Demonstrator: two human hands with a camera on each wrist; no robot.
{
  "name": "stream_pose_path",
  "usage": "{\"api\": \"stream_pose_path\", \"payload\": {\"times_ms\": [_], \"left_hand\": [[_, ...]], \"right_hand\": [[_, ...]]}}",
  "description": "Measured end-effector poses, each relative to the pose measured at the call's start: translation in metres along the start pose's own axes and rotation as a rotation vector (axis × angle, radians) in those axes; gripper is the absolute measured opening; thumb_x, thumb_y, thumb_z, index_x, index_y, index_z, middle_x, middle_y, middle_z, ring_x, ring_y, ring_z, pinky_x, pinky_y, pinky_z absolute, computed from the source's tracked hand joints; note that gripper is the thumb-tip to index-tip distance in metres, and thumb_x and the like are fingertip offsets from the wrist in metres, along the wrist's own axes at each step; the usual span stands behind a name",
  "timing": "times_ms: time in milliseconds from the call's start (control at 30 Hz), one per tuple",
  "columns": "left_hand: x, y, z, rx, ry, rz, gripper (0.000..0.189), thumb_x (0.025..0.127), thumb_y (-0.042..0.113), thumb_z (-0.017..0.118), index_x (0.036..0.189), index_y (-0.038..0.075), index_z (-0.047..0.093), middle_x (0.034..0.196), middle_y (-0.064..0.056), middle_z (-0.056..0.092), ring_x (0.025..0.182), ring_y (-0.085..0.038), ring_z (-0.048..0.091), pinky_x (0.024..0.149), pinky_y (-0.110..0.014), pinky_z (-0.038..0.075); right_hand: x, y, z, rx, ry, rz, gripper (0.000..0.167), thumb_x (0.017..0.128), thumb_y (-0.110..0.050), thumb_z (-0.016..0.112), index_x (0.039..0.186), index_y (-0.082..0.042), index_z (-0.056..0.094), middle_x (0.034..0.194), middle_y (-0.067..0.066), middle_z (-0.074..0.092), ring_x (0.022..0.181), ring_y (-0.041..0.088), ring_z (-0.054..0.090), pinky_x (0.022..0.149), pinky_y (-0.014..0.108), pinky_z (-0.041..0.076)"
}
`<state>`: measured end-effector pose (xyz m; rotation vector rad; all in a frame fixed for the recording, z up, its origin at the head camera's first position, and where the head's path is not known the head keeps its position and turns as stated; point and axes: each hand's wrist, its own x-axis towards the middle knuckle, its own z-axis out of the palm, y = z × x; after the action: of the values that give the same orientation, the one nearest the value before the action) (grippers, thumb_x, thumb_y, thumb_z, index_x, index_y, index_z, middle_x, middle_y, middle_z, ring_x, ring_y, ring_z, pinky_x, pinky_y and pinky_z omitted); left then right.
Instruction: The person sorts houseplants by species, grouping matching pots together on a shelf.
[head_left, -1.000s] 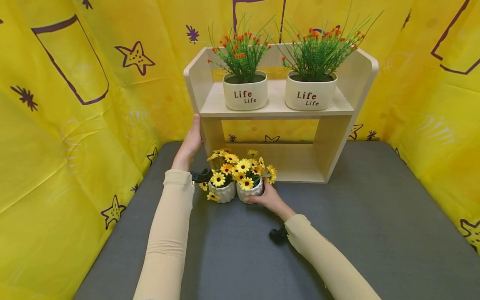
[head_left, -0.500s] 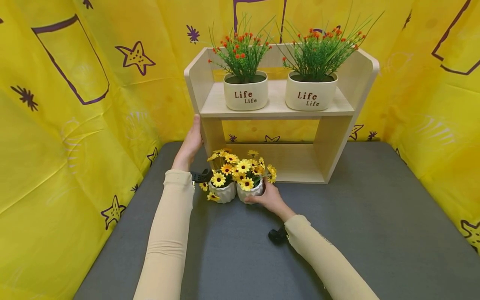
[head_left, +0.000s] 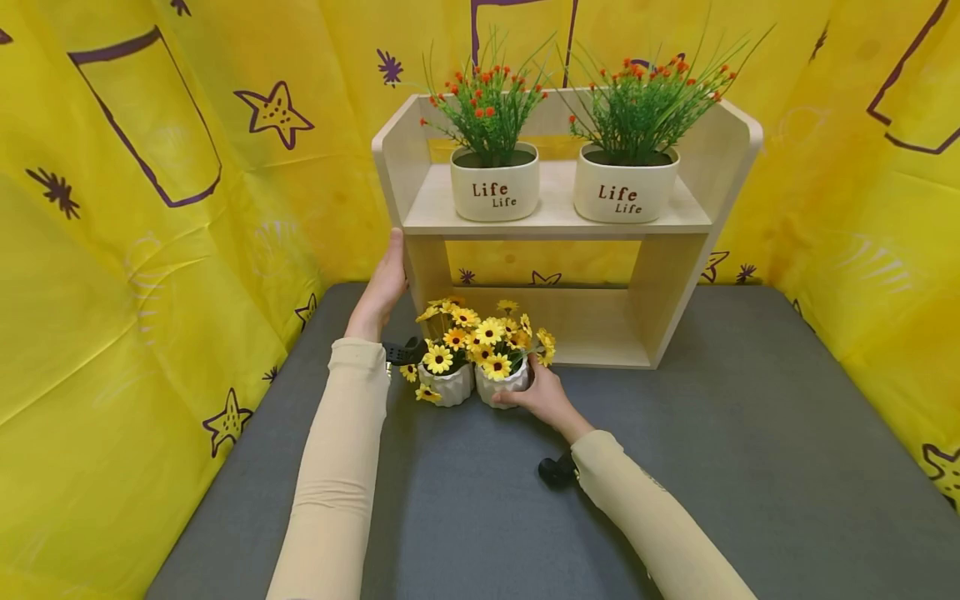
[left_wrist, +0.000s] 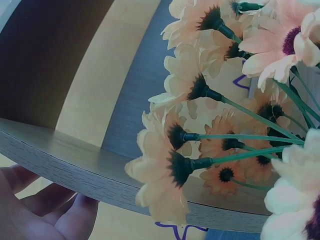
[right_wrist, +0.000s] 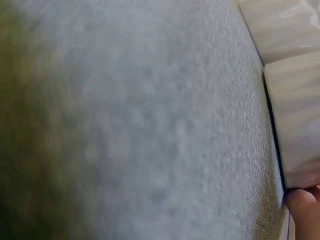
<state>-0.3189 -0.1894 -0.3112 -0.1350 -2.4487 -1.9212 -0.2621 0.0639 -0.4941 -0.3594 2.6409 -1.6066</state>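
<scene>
In the head view my left hand (head_left: pixel 383 287) rests on the outer left side of a pale wooden shelf (head_left: pixel 555 231). The left wrist view shows its fingers (left_wrist: pixel 80 215) against the outside of the panel. My right hand (head_left: pixel 547 402) grips the right one of two white ribbed flowerpots (head_left: pixel 501 388), thumb at the front and fingers round its right side. Yellow artificial daisies (head_left: pixel 491 333) fill this pot. The other white flowerpot (head_left: pixel 447 388), also with yellow daisies, stands close on its left. Both pots sit on the table before the shelf's lower left corner.
On the upper shelf board stand two white oval planters (head_left: pixel 495 187) marked "Life", with green grass and small red flowers (head_left: pixel 484 100). A grey table (head_left: pixel 480 517) lies below. Yellow patterned cloth (head_left: pixel 165 250) hangs behind and at both sides.
</scene>
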Motion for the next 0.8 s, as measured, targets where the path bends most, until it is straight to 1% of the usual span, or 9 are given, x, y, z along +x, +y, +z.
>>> {"api": "stream_pose_path", "payload": {"times_ms": [133, 267, 333, 467, 567, 633, 700, 800], "left_hand": [[0.000, 0.000, 0.001, 0.003, 0.001, -0.003, 0.078, 0.088, 0.069, 0.015, 0.150, 0.021, 0.014, 0.153, -0.004, 0.011, 0.137, -0.022, 0.013, 0.108, -0.046, 0.017], [-0.001, 0.000, 0.001, 0.010, -0.006, 0.001, 0.077, 0.089, 0.068, 0.014, 0.150, 0.021, 0.013, 0.153, -0.005, 0.010, 0.137, -0.023, 0.012, 0.108, -0.046, 0.015], [-0.001, 0.000, 0.000, 0.011, -0.006, 0.007, 0.077, 0.089, 0.067, 0.014, 0.150, 0.020, 0.014, 0.152, -0.006, 0.013, 0.136, -0.023, 0.014, 0.108, -0.047, 0.015], [-0.002, 0.001, -0.001, 0.008, -0.004, 0.006, 0.077, 0.089, 0.067, 0.014, 0.150, 0.020, 0.015, 0.151, -0.007, 0.017, 0.135, -0.023, 0.017, 0.108, -0.046, 0.016], [-0.001, 0.001, -0.001, 0.014, -0.008, -0.002, 0.077, 0.089, 0.067, 0.014, 0.150, 0.020, 0.013, 0.152, -0.007, 0.014, 0.136, -0.023, 0.015, 0.108, -0.046, 0.016], [-0.001, 0.001, -0.001, 0.012, -0.008, -0.005, 0.077, 0.089, 0.067, 0.014, 0.150, 0.020, 0.012, 0.153, -0.006, 0.011, 0.136, -0.023, 0.013, 0.108, -0.046, 0.015], [0.000, 0.001, -0.001, 0.012, -0.009, -0.007, 0.077, 0.090, 0.066, 0.013, 0.150, 0.019, 0.011, 0.153, -0.006, 0.010, 0.137, -0.023, 0.012, 0.108, -0.045, 0.015], [0.000, 0.000, 0.000, 0.010, -0.009, -0.014, 0.077, 0.089, 0.067, 0.014, 0.150, 0.020, 0.013, 0.152, -0.007, 0.014, 0.136, -0.024, 0.016, 0.108, -0.045, 0.016]], "right_hand": [[-0.001, -0.001, -0.003, 0.012, -0.007, 0.008, 0.101, 0.063, -0.043, 0.084, 0.140, -0.002, 0.033, 0.126, 0.016, 0.051, 0.115, 0.027, 0.048, 0.093, 0.043, 0.040], [-0.002, -0.002, -0.007, 0.015, -0.017, 0.024, 0.105, 0.064, -0.043, 0.084, 0.143, -0.001, 0.029, 0.131, 0.018, 0.047, 0.118, 0.027, 0.045, 0.095, 0.043, 0.039], [-0.002, -0.002, -0.009, 0.017, -0.022, 0.026, 0.107, 0.064, -0.043, 0.084, 0.143, 0.000, 0.027, 0.133, 0.018, 0.045, 0.120, 0.027, 0.044, 0.096, 0.042, 0.038], [0.000, -0.004, -0.014, 0.031, -0.014, 0.015, 0.102, 0.063, -0.043, 0.085, 0.140, -0.002, 0.033, 0.127, 0.016, 0.050, 0.115, 0.025, 0.047, 0.094, 0.041, 0.040], [0.003, -0.006, -0.018, 0.059, -0.003, -0.001, 0.094, 0.063, -0.042, 0.085, 0.135, -0.003, 0.038, 0.121, 0.014, 0.053, 0.110, 0.023, 0.050, 0.092, 0.040, 0.041], [0.006, -0.007, -0.020, 0.081, 0.001, -0.008, 0.092, 0.064, -0.040, 0.085, 0.134, -0.004, 0.038, 0.121, 0.014, 0.053, 0.110, 0.023, 0.050, 0.092, 0.040, 0.041], [0.008, -0.008, -0.022, 0.095, 0.003, -0.011, 0.093, 0.065, -0.038, 0.085, 0.136, -0.003, 0.036, 0.123, 0.015, 0.052, 0.112, 0.024, 0.049, 0.094, 0.041, 0.040], [0.011, -0.008, -0.024, 0.088, 0.007, 0.004, 0.097, 0.067, -0.037, 0.084, 0.140, -0.003, 0.030, 0.130, 0.016, 0.048, 0.118, 0.025, 0.045, 0.096, 0.041, 0.037]]}}
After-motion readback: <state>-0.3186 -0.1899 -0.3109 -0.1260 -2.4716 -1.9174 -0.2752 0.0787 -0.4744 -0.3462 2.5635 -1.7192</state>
